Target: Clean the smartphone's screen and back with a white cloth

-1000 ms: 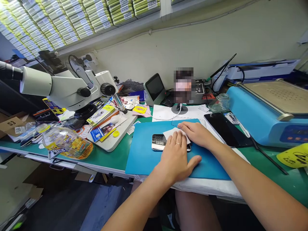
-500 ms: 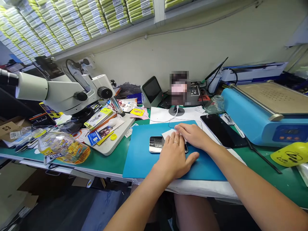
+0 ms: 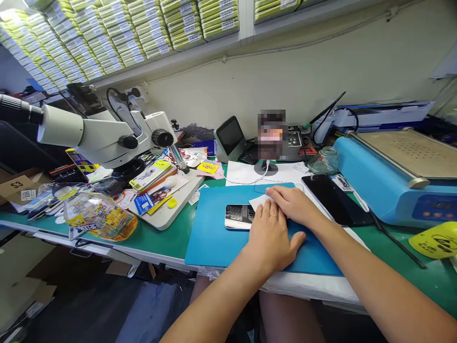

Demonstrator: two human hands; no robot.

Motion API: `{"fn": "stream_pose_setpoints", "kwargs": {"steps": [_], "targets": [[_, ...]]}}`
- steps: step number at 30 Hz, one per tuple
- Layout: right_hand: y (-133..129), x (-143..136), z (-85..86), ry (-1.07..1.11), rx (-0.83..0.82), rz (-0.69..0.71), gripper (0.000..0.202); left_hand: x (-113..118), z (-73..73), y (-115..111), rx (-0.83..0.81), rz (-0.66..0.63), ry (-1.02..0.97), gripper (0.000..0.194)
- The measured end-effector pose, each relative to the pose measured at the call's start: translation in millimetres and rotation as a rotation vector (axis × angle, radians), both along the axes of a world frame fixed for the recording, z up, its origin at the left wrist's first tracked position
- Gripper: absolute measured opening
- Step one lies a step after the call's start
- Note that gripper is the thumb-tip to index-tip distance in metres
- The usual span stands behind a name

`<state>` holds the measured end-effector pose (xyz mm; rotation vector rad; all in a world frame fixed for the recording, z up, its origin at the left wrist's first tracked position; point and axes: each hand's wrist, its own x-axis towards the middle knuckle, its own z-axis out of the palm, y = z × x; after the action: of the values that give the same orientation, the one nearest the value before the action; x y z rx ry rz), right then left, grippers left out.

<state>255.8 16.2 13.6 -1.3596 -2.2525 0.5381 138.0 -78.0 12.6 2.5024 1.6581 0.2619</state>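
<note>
A phone (image 3: 236, 217) with a shiny, reflecting surface lies on the blue mat (image 3: 210, 247). My left hand (image 3: 273, 236) rests flat across its right part, fingers stretched out, thumb apart, a ring on one finger. Beneath those fingertips a piece of thin white sheet (image 3: 257, 202), paper or cloth, pokes out at the upper left. Just beyond, my right hand (image 3: 294, 205) reaches in from the right, its fingers extended along the far side of the left fingertips. The right end of the phone is hidden by my hands.
Left stand a microscope (image 3: 103, 136) and a plastic jar (image 3: 102, 219) on its side. A dark phone (image 3: 333, 197), a glass jar (image 3: 326, 159), a blue heating plate machine (image 3: 385, 171) and a yellow bottle (image 3: 433, 239) are at right. Behind, a white cable (image 3: 246, 182) leads to a round stand.
The camera view has shifted slightly, so everything sits a little further right. My left hand has slid right along the phone, covering its right end and baring more of the left part.
</note>
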Motion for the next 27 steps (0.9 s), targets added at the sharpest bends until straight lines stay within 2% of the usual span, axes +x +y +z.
{"fn": "stream_pose_setpoints", "kwargs": {"steps": [4, 8, 10, 13, 16, 18, 23, 25, 27], "targets": [[-1.2, -1.4, 0.5, -0.023, 0.001, 0.009, 0.045, -6.1, -3.9, -23.1, 0.000, -0.015, -0.037, 0.077], [-1.9, -3.7, 0.5, -0.041, 0.003, 0.021, 0.047, -31.4, -6.6, -49.8, -0.032, -0.011, -0.062, 0.077], [-1.2, -3.8, 0.0, -0.052, -0.003, 0.018, 0.047, -51.6, -5.4, -48.2, -0.055, 0.019, -0.045, 0.075], [-0.4, -3.4, -0.1, -0.069, -0.015, 0.015, 0.046, -82.6, -3.8, -33.1, -0.024, 0.154, 0.001, 0.069], [-0.8, -3.3, 1.0, -0.088, -0.020, 0.015, 0.048, -102.2, -5.6, -28.5, -0.017, 0.131, 0.006, 0.065], [-1.3, -3.2, 1.4, -0.094, -0.016, 0.018, 0.048, -106.7, -8.6, -39.9, 0.002, 0.116, 0.006, 0.064], [-0.6, -3.1, -0.9, -0.088, -0.011, 0.024, 0.050, -107.6, -13.4, -84.3, -0.007, 0.107, 0.027, 0.065], [0.0, -3.2, -2.1, -0.086, -0.009, 0.031, 0.048, -108.7, -12.3, -88.0, -0.028, 0.110, 0.028, 0.066], [0.4, -3.3, -2.5, -0.084, -0.009, 0.037, 0.047, -109.5, -10.0, -78.9, -0.044, 0.114, 0.019, 0.066]]}}
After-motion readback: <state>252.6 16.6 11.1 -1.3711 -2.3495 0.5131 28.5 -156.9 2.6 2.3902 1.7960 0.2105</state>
